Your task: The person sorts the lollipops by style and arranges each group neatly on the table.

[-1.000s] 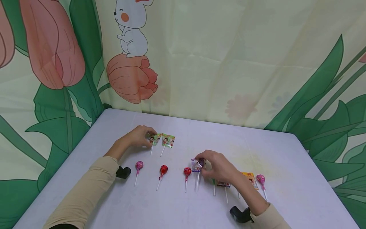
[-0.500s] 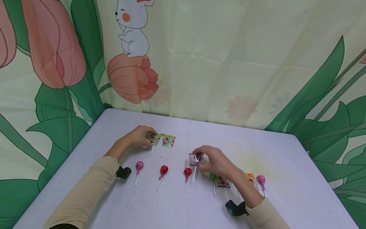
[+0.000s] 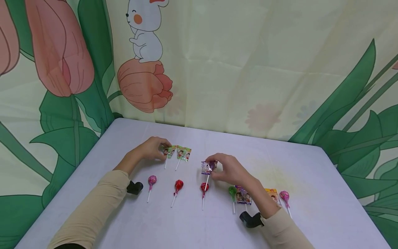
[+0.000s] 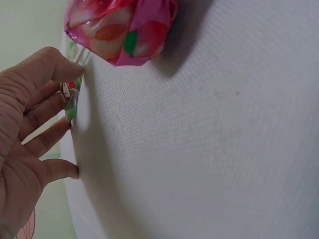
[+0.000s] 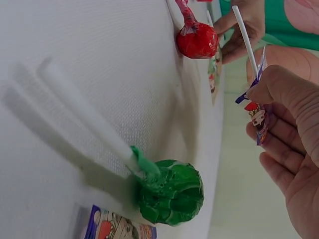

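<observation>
My right hand (image 3: 229, 169) pinches a purple-wrapped lollipop (image 3: 207, 167) between thumb and fingers, its white stick pointing down toward a red lollipop (image 3: 204, 187). In the right wrist view this purple lollipop (image 5: 258, 117) is off the table surface. At the back left, my left hand (image 3: 153, 148) has its thumb and fingers on the edge of a green-wrapped lollipop (image 3: 169, 151) lying on the table. A second green-wrapped lollipop (image 3: 183, 153) lies right beside that one. In the left wrist view the green wrapper (image 4: 71, 94) sits at my fingertips.
A front row holds a pink lollipop (image 3: 152, 180), another red one (image 3: 178, 185), a green ball lollipop (image 3: 232, 190), a purple-wrapped one (image 3: 243, 195), an orange-wrapped one (image 3: 272, 194) and a pink one (image 3: 284, 195). A printed curtain (image 3: 224, 69) hangs behind the white table (image 3: 174, 228).
My right hand has carried the purple-wrapped lollipop up and to the left, away from the right-hand group and toward the green pair. My left hand has stayed in place.
</observation>
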Motion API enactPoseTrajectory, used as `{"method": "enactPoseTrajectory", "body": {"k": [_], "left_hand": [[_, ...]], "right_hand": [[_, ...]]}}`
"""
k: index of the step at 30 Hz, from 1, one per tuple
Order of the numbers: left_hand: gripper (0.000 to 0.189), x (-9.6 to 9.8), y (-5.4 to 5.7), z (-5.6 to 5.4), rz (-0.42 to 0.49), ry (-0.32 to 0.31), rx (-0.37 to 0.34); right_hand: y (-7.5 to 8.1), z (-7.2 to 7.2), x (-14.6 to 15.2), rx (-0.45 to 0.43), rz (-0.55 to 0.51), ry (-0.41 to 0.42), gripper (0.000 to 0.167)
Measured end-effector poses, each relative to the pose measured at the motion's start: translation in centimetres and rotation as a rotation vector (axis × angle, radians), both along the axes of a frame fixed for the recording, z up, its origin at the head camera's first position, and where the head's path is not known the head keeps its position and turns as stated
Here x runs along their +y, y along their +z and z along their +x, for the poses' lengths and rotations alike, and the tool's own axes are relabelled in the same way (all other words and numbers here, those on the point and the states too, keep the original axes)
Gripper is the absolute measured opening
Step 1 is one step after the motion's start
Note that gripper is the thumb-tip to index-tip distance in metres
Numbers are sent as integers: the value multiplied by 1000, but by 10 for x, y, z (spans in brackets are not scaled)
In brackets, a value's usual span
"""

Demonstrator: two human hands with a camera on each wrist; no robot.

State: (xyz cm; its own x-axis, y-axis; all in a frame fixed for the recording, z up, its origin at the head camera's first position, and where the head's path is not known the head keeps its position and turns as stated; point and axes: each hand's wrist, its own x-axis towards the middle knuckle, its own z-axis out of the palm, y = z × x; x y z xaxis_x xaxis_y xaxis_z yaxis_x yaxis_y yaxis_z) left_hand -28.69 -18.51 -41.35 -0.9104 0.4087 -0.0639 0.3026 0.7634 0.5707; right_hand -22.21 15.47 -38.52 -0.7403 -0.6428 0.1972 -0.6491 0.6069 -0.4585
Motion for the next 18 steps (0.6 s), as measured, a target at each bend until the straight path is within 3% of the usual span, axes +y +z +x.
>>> {"method": "enactPoseTrajectory", "body": {"k": [18], "left_hand": [[51,1,3,2,-3,0,3]], "right_hand": [[-4,-27,-21,-52,46,-54,41]]}}
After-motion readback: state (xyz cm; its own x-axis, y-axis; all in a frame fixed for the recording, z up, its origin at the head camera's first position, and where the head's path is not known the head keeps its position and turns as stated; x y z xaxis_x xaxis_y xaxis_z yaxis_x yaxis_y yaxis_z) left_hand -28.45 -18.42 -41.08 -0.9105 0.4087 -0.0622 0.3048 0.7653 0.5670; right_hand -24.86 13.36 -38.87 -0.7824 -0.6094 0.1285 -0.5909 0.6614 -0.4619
